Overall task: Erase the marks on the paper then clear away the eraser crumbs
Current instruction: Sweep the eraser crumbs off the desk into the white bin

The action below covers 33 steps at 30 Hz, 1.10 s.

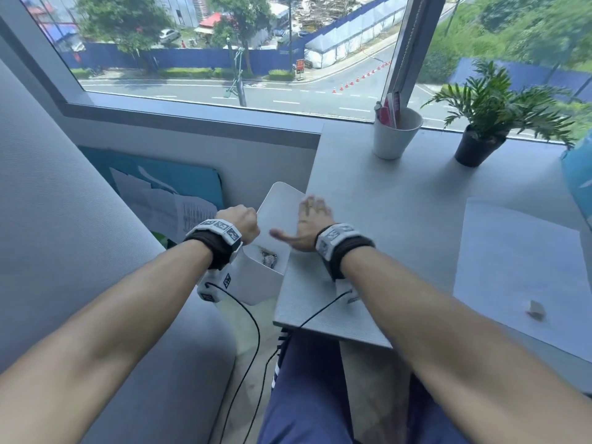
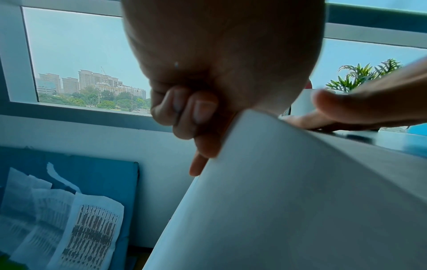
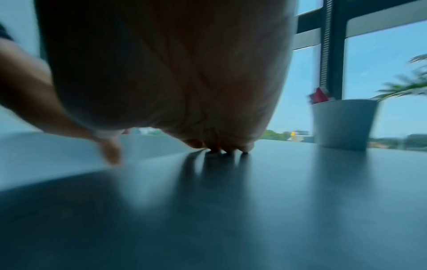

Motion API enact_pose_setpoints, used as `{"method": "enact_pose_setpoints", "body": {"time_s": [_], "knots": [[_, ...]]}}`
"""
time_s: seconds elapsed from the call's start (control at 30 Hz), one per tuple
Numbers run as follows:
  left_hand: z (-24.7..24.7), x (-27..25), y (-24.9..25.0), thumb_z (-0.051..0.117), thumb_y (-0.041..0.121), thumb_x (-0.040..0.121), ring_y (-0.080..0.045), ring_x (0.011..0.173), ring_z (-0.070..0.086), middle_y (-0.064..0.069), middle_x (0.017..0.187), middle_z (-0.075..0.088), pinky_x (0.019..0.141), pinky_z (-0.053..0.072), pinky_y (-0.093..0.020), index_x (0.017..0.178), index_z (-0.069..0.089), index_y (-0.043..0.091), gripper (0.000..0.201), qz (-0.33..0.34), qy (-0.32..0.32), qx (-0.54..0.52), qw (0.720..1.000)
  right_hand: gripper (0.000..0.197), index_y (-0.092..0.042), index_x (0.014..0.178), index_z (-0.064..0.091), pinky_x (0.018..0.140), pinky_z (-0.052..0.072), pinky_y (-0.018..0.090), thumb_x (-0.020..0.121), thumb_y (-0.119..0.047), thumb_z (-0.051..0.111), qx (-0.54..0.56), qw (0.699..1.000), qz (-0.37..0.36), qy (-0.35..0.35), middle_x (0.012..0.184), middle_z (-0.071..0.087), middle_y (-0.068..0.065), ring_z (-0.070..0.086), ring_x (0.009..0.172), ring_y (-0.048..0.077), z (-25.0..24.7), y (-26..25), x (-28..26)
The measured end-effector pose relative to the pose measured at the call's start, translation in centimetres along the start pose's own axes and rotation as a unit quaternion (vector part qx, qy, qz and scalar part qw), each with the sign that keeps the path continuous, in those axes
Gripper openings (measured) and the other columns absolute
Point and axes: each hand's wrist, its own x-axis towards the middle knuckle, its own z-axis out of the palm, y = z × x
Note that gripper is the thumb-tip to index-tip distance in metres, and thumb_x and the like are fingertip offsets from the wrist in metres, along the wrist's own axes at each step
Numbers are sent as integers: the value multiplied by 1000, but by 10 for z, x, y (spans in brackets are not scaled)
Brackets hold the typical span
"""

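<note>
The left hand (image 1: 238, 224) grips the rim of a white bin (image 1: 256, 280), fingers curled round its wall, holding it tilted against the left edge of the worktop (image 1: 400, 200). The left wrist view shows those fingers (image 2: 203, 109) folded tight beside the bin's pale, smooth wall (image 2: 289, 201). Something crumpled and greyish lies inside the bin; what it is cannot be told.

The right hand (image 1: 309, 224) lies flat and wide on the worktop at its left edge, just beside the bin's raised rim, thumb stretched out toward the bin and fingers blurred. In the right wrist view its fingertips (image 3: 245, 147) touch the grey surface, casting dark shadows toward the camera.

The paper (image 1: 519, 270), a plain white sheet, lies flat near the right edge of the worktop, well apart from both hands. No marks can be made out on it from the head view. A small pale eraser (image 1: 535, 310) rests on the sheet's near part. Crumbs are too small to tell.

At the far edge, by the window, stand a white cup (image 1: 395, 136) holding pens and a potted plant (image 1: 487, 123) in a black pot. Beyond the worktop's left edge, printed sheets (image 1: 166, 209) lean on a blue board (image 1: 192, 181).
</note>
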Motion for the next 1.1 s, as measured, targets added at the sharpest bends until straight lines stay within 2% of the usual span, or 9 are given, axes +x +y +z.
{"method": "enact_pose_setpoints", "body": {"time_s": [0.07,0.17,0.33,0.47,0.63,0.73,0.87,1.0,1.1], "knots": [[0,4,0,46,16,90,-38,105,63,-18,117,65,83,48,-37,101,64,6,22,-1,5,9,1000,110,-4,154,2,122,-1,46,81,-83,27,-16,994,-109,-24,163,-5,13,-5,151,29,11,-42,-4],[-2,4,-1,46,18,92,-38,106,63,-18,118,65,84,48,-37,106,64,4,26,-3,14,14,1000,106,-3,154,6,122,3,45,84,-79,31,4,990,-137,-21,163,0,13,0,151,26,9,-50,-9],[-4,-6,-5,46,12,86,-37,98,64,-17,111,67,73,43,-33,77,50,11,10,4,13,4,1000,105,2,152,9,121,11,47,86,-78,25,-11,997,30,68,162,5,19,6,150,32,-13,48,-10],[2,-15,-3,45,12,86,-37,95,64,-17,109,67,74,44,-33,75,47,11,11,6,4,1,1000,119,0,152,-9,122,1,47,77,-87,24,24,990,135,20,160,-14,19,-9,149,34,1,71,-27],[10,-24,1,46,15,89,-37,102,63,-17,115,65,81,48,-36,99,63,6,21,2,0,11,1000,111,-1,153,-3,120,-6,49,82,-82,26,-7,997,-74,-28,161,-14,17,-13,149,34,32,-46,-50],[11,-29,1,47,18,92,-37,103,64,-17,115,66,82,49,-37,103,64,4,25,5,5,18,1000,103,-1,154,0,121,-3,47,88,-75,31,-21,991,-131,-35,163,-7,14,-5,151,28,30,-65,-59],[13,-40,-4,47,18,90,-36,105,63,-16,118,65,83,48,-37,106,64,6,27,-4,7,11,1000,103,1,153,3,122,3,48,88,-74,31,4,998,-44,39,162,-3,16,-2,150,29,9,-10,-61],[15,-52,-5,45,15,89,-37,100,64,-16,114,66,81,48,-37,101,64,5,24,4,9,8,1000,111,3,152,-4,122,2,47,84,-80,22,29,994,107,25,161,-10,19,-6,150,32,3,58,-69],[20,-60,-6,46,14,89,-37,99,64,-16,113,66,79,48,-37,98,64,5,22,4,9,13,1000,122,-1,152,-9,122,-2,48,75,-88,25,32,995,94,5,160,-17,19,-13,149,35,26,33,-83]]}}
